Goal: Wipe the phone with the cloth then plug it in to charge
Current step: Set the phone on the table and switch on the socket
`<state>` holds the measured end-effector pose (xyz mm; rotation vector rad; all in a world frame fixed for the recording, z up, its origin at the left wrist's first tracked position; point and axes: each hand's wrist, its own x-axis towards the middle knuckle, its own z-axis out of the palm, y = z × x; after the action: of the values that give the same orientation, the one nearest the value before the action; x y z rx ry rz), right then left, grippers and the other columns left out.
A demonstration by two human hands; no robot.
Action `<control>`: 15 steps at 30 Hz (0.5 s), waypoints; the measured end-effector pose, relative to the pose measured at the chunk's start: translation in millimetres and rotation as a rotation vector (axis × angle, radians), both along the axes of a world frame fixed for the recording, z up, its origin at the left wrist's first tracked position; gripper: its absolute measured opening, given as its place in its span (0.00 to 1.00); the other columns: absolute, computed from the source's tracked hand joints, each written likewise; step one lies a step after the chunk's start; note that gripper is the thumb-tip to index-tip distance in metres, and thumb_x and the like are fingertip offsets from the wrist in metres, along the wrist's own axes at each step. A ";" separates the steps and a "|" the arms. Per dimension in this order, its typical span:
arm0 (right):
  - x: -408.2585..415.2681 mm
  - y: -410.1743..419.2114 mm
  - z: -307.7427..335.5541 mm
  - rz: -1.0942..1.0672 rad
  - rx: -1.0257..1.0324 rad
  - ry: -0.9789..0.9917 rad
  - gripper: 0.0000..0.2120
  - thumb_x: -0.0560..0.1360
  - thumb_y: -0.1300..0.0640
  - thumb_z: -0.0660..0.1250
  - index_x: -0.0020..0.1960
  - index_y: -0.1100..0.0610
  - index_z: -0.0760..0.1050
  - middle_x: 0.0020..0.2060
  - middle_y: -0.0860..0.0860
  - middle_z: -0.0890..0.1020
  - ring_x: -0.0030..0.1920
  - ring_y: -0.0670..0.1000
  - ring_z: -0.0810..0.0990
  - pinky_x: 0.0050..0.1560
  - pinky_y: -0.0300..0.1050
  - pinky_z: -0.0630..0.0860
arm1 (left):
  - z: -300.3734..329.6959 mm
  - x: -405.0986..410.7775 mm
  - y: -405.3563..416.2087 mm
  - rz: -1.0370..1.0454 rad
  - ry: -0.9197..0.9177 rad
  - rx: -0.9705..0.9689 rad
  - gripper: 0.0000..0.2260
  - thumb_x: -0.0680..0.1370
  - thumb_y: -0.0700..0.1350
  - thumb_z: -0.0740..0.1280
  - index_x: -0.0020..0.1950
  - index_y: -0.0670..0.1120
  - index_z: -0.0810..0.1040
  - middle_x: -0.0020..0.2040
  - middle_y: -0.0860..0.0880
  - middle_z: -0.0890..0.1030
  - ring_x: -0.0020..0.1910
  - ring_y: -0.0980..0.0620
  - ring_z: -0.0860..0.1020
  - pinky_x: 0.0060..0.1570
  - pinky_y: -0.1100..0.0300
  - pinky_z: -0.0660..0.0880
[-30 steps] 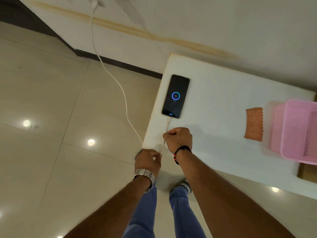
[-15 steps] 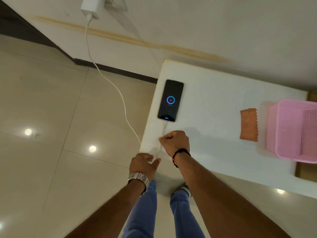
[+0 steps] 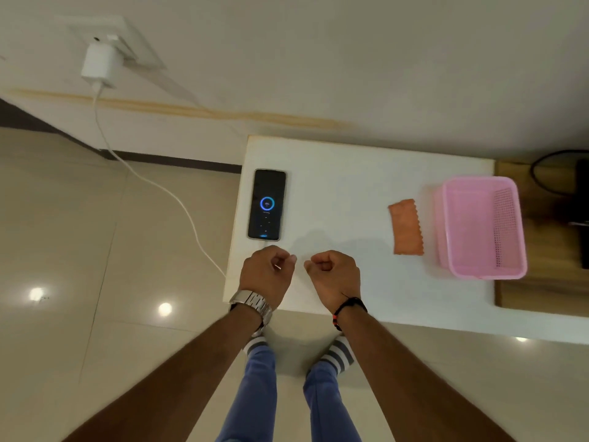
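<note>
- Glossy black glass marks the phone, lying face up near the left edge of the white table, its screen lit with a blue ring that reads as a charging display.
- Its long axis runs away from the person, bottom end nearest the hands; the left hand sits just below that end, and the right hand is a little further off to the side, so the left is the nearer of the 2.
- Both hands hover apart from each other over the near part of the table, fingers curled in; I cannot make out anything gripped in the right, and whether the left has the cable under it I cannot tell.
- The thin white cable droops from the boxy white charger in the wall socket, crosses above the pale tiled floor and passes behind the left hand toward the phone's bottom end.
- The orange cloth, soft-looking with a zigzag edge, lies flat well to the right of the phone, just beside the pink plastic basket with perforated walls.
- Judging by the lit screen and the set-aside cloth, the task looks finished or nearly so; little seems left but drawing the hands away without snagging the cable.
</note>
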<state>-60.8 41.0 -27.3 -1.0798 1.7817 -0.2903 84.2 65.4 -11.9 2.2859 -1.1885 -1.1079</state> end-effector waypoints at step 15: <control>-132.7 -42.1 -1.3 -0.456 -0.042 0.066 0.05 0.75 0.56 0.71 0.50 0.52 0.84 0.40 0.44 0.84 0.42 0.47 0.82 0.36 0.31 0.68 | -10.5 -141.4 -122.0 -0.321 -0.011 -0.119 0.07 0.77 0.50 0.71 0.50 0.48 0.83 0.46 0.55 0.83 0.46 0.55 0.81 0.48 0.61 0.75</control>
<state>-193.5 -1.1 -28.6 -0.7053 2.0785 -0.5746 -57.2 -56.5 -22.3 2.0628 -1.6224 -1.0967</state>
